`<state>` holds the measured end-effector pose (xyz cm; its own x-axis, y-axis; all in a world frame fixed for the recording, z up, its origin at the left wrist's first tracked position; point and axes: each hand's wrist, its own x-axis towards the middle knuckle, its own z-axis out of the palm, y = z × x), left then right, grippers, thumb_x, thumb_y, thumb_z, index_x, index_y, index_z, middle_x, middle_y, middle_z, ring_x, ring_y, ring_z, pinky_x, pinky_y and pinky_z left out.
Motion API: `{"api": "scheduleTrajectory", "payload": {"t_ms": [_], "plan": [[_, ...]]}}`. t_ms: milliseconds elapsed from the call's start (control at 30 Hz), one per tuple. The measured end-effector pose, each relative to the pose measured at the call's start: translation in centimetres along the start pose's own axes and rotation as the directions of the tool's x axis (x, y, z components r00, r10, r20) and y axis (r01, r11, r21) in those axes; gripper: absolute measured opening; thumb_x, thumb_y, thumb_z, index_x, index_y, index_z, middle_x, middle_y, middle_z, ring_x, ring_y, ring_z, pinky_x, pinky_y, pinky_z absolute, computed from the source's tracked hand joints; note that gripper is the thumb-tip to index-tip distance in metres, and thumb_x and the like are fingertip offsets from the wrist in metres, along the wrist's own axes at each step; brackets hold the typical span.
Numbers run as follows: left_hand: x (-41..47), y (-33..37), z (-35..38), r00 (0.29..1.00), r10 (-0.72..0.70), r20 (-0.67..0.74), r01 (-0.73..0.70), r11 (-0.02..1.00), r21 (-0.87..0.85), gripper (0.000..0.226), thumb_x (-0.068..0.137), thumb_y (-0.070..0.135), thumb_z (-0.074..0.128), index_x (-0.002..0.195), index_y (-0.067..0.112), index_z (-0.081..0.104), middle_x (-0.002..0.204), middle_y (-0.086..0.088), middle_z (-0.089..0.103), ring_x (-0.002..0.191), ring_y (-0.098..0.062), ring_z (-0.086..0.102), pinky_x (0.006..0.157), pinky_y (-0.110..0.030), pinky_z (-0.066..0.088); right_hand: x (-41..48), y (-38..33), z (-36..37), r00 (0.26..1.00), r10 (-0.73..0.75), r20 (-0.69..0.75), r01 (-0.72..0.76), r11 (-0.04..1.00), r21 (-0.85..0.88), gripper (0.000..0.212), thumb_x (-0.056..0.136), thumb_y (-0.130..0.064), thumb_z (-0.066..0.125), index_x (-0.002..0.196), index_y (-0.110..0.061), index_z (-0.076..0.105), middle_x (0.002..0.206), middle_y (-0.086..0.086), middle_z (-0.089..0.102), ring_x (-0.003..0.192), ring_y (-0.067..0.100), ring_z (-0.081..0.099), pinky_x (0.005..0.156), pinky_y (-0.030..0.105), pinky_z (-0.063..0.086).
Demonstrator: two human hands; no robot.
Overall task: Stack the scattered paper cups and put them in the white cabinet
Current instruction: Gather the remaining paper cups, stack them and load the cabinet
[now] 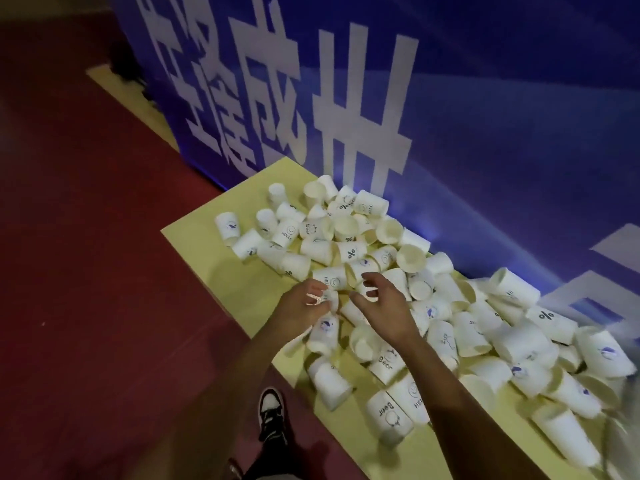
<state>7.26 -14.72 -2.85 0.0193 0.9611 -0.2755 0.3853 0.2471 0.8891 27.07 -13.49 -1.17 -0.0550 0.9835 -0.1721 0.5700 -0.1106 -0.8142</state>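
Several white paper cups (349, 251), some printed with "Hello", "Bear" or "%", lie scattered and tipped over on a pale yellow table (194, 237). The heap runs from the table's far left corner to the near right. My left hand (301, 308) reaches over the front edge, its curled fingertips against a small cup (333, 301) lying on its side, fingers apart and not closed round it. My right hand (384, 306) hovers just to the right over the pile, fingers spread, holding nothing. No white cabinet is in view.
A tall blue banner (485, 116) with large white characters stands right behind the table. Dark red floor (86, 271) lies to the left and front. My black and white shoe (272, 415) is beside the table's near edge.
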Motion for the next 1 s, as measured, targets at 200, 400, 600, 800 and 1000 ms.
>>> {"api": "scheduleTrajectory", "payload": {"t_ms": [200,400,600,800,1000], "plan": [[7.0,-3.8,-8.8,0.993,-0.034,-0.11,0.035,0.999,0.007,0.028,0.084,0.017,0.078,0.109,0.019,0.066,0.103,0.004,0.062,0.09,-0.011,0.059,0.074,-0.008,0.044,8.5,-4.3,7.5,0.997,0.033,0.073,-0.029,0.998,-0.049,0.053,0.09,-0.04,0.07,0.138,-0.022,0.054,0.133,-0.004,0.06,0.102,0.009,0.057,0.078,0.021,0.042],[13.6,-7.8,-16.8,0.967,-0.057,-0.246,0.072,0.996,0.051,0.033,0.081,0.009,0.08,0.11,0.008,0.065,0.11,-0.005,0.063,0.097,-0.02,0.06,0.085,-0.024,0.046,15.9,-8.5,14.6,0.987,0.052,0.15,-0.031,0.99,-0.138,0.057,0.09,-0.036,0.071,0.14,-0.015,0.054,0.133,0.005,0.061,0.115,0.018,0.06,0.097,0.032,0.049],[19.4,-11.3,-22.0,0.945,-0.131,-0.301,0.156,0.986,0.061,0.029,0.081,0.014,0.078,0.107,0.013,0.065,0.1,0.001,0.061,0.099,-0.019,0.059,0.081,-0.013,0.041,21.9,-11.4,19.6,0.979,0.059,0.193,-0.017,0.978,-0.21,0.06,0.09,-0.036,0.07,0.142,-0.014,0.051,0.137,0.008,0.059,0.125,0.022,0.056,0.104,0.037,0.046],[23.3,-14.3,-24.1,0.902,-0.229,-0.366,0.258,0.965,0.033,0.041,0.08,0.019,0.077,0.116,0.021,0.059,0.098,-0.006,0.062,0.09,-0.017,0.061,0.079,-0.025,0.046,28.0,-12.8,22.5,0.992,-0.01,0.122,0.064,0.891,-0.45,0.064,0.089,-0.03,0.068,0.147,-0.016,0.044,0.141,0.012,0.047,0.129,0.032,0.045,0.106,0.043,0.041],[25.8,-16.0,-24.3,0.87,-0.353,-0.344,0.351,0.934,-0.071,0.093,0.075,0.038,0.084,0.15,0.034,0.028,0.109,-0.016,0.053,0.089,-0.027,0.06,0.079,-0.033,0.048,30.9,-12.6,24.4,0.943,0.053,0.327,0.17,0.77,-0.615,0.062,0.089,-0.022,0.06,0.149,-0.026,0.044,0.151,0.009,0.038,0.132,0.031,0.035,0.107,0.04,0.039]]}}
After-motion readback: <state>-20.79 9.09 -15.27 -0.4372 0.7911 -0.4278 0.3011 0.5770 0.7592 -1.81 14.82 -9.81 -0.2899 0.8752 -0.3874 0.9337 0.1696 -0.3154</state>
